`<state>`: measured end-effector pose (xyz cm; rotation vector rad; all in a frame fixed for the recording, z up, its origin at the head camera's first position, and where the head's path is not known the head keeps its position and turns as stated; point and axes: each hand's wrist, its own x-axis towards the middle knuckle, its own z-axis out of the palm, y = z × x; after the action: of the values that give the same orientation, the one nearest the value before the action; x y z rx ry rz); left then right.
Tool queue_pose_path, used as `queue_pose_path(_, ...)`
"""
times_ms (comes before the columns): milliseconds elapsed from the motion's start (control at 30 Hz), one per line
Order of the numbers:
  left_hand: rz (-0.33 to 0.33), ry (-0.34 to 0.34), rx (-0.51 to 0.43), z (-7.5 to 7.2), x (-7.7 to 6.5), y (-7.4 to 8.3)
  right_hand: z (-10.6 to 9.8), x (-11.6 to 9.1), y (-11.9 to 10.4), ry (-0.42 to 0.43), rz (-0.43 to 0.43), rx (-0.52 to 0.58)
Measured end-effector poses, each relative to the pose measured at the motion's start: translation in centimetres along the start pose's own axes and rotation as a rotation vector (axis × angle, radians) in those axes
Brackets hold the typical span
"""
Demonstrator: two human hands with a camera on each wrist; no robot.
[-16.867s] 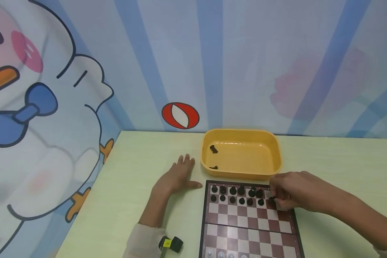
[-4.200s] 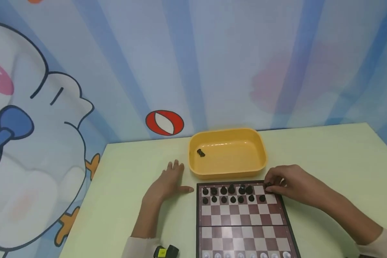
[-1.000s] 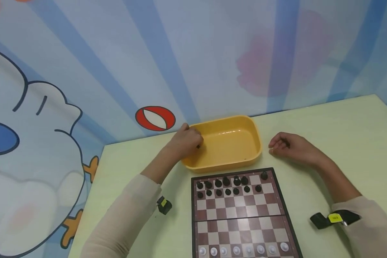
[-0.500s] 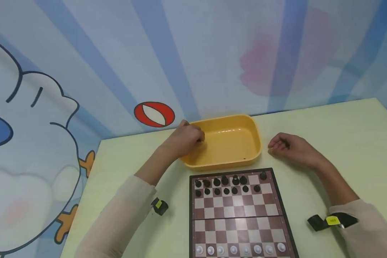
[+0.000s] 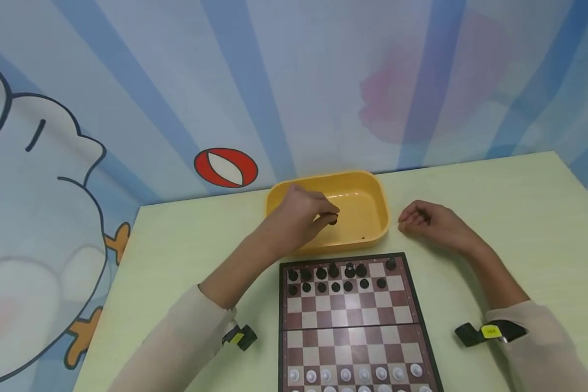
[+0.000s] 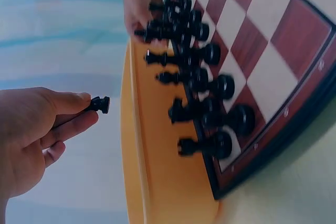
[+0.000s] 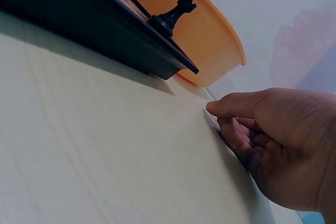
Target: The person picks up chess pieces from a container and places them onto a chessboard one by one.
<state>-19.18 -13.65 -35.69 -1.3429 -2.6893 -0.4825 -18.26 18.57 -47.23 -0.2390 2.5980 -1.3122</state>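
My left hand (image 5: 299, 218) pinches a small black chess piece (image 6: 101, 104) between thumb and fingers, above the yellow tray (image 5: 383, 209). Its base shows in the left wrist view; the fingertips cover its top. My right hand (image 5: 433, 224) lies on the table right of the tray, fingers loosely curled around nothing. In front of the tray is the chessboard (image 5: 333, 305), with black pieces on its two far rows. A black rook (image 7: 172, 18) stands at the far right corner, and the square to its left (image 5: 375, 269) is bare.
White chess pieces (image 5: 345, 374) line the near side of the board, partly cut off by the frame. A tiny dark speck (image 5: 363, 238) lies in the tray. The patterned wall (image 5: 333, 98) rises right behind the table (image 5: 495, 218).
Earlier, my right hand set a black pawn and then the corner rook, then moved off to the right. My left hand reached into the tray and has lifted a black piece out, moving right.
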Motion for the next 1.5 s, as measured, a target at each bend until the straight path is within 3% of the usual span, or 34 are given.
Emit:
queue_pose_path(233, 0.001, -0.009, -0.02, 0.7, 0.0, 2.0, -0.1, -0.2, 0.2, -0.017, 0.002, 0.009)
queue_pose_path(467, -0.008, -0.029, 0.003, 1.2, 0.1, 2.5, -0.3, -0.5, 0.5, -0.004, 0.008, -0.025)
queue_pose_path(667, 0.003, -0.033, -0.038, 1.3, 0.0, 3.1, -0.5, -0.5, 0.5, -0.004, 0.01, -0.02)
queue_pose_path(900, 0.048, -0.009, -0.016, 1.7, 0.1, 4.0, -0.5, -0.5, 0.4, 0.0, 0.008, -0.019)
queue_pose_path(1300, 0.035, -0.068, 0.065, 3.0, 0.6, 5.5, -0.7, -0.7, 0.4, 0.0, -0.005, -0.01)
queue_pose_path(1500, 0.071, -0.06, 0.079, 3.7, 0.6, 5.9, -0.5, -0.6, 0.4, 0.002, 0.009, -0.01)
